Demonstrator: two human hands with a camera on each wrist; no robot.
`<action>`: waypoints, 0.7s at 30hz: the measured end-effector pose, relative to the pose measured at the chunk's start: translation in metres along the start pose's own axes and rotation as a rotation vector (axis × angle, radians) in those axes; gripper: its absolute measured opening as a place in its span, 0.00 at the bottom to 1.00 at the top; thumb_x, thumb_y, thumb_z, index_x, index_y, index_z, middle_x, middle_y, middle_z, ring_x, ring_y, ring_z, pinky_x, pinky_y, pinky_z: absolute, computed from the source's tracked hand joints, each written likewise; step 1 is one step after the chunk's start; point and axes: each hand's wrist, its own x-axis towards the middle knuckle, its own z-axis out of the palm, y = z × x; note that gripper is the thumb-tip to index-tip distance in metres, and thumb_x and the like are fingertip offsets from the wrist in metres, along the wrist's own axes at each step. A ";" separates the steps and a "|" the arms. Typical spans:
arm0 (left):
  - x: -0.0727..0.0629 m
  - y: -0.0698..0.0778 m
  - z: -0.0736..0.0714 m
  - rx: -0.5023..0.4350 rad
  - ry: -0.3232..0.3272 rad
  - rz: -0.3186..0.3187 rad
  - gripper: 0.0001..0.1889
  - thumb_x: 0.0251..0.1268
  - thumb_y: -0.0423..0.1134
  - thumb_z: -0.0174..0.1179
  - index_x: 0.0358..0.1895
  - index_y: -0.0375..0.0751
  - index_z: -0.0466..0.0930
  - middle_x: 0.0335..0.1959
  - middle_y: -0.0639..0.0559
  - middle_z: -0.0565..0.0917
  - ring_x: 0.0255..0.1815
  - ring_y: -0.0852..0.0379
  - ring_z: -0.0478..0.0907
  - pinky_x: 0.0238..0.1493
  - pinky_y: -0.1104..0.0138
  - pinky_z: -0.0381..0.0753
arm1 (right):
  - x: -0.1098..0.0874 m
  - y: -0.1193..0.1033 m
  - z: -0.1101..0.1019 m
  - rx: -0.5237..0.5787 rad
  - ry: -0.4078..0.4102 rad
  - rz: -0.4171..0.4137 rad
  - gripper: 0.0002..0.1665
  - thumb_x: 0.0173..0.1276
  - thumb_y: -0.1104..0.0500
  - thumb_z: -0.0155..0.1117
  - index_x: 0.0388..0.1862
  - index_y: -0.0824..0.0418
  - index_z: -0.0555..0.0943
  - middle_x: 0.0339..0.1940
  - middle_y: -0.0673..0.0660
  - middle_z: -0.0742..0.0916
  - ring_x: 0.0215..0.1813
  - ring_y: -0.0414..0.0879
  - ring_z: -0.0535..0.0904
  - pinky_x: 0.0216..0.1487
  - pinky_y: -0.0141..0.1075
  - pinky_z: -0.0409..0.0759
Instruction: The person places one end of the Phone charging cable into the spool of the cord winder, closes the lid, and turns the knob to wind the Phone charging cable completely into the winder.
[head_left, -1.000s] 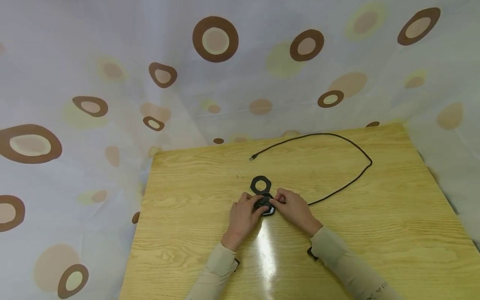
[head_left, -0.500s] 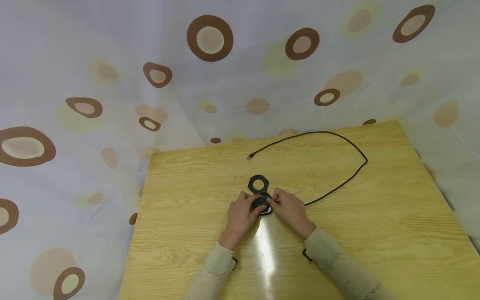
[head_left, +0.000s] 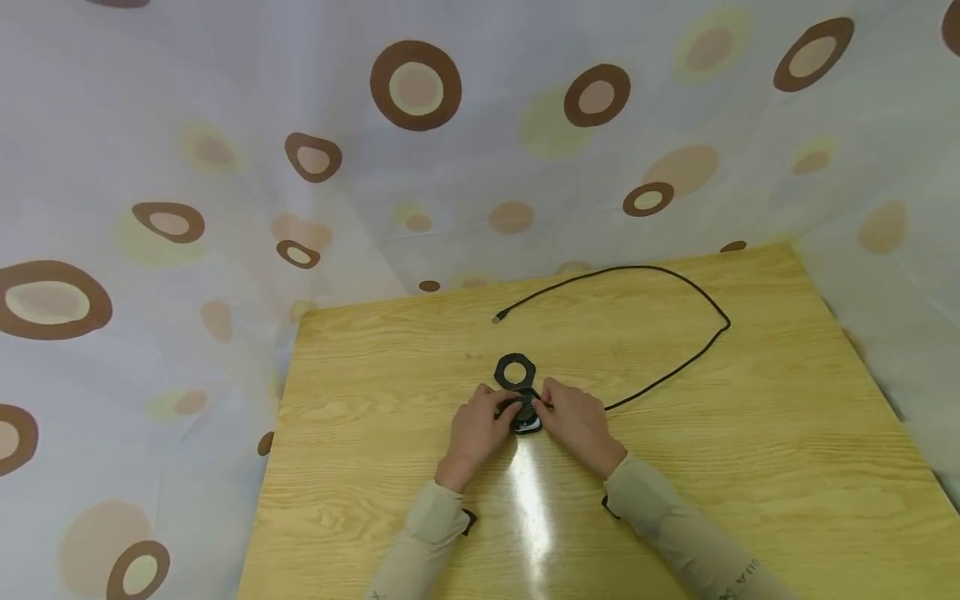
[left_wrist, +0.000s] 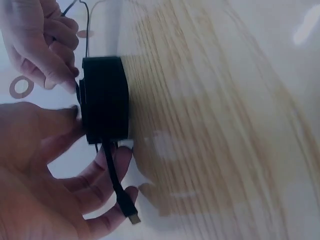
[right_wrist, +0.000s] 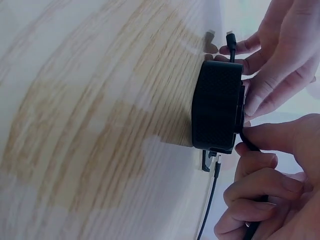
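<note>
A black flat-sided cable case (head_left: 528,427) stands on the table between both hands. My left hand (head_left: 474,432) grips it from the left, with the thumb on its upper face. Out of the case's left side sticks a short cable end with a metal-tipped connector (left_wrist: 126,204), near the left fingers. On the other side my right hand (head_left: 579,423) pinches the black cable (right_wrist: 250,145) right at the case's top edge. The cable runs on through its curled fingers. Thumbs and fingers hide part of the case's upper face.
Just behind the case lies a black octagonal ring (head_left: 530,372). The long cable (head_left: 701,289) loops out to the right and back over the table (head_left: 360,433), ending in a USB plug (head_left: 499,317). A patterned curtain (head_left: 465,183) hangs behind the table.
My left thumb has shifted up from the case's near edge, so more of the near part shows. My right hand keeps its pinch. The whole view has shifted slightly.
</note>
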 end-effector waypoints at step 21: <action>0.008 0.002 -0.005 -0.004 -0.052 -0.028 0.13 0.76 0.49 0.65 0.54 0.52 0.92 0.41 0.50 0.82 0.33 0.61 0.74 0.28 0.71 0.71 | -0.001 0.001 0.000 0.020 -0.003 0.007 0.14 0.77 0.52 0.67 0.32 0.54 0.76 0.17 0.51 0.76 0.19 0.44 0.66 0.22 0.33 0.57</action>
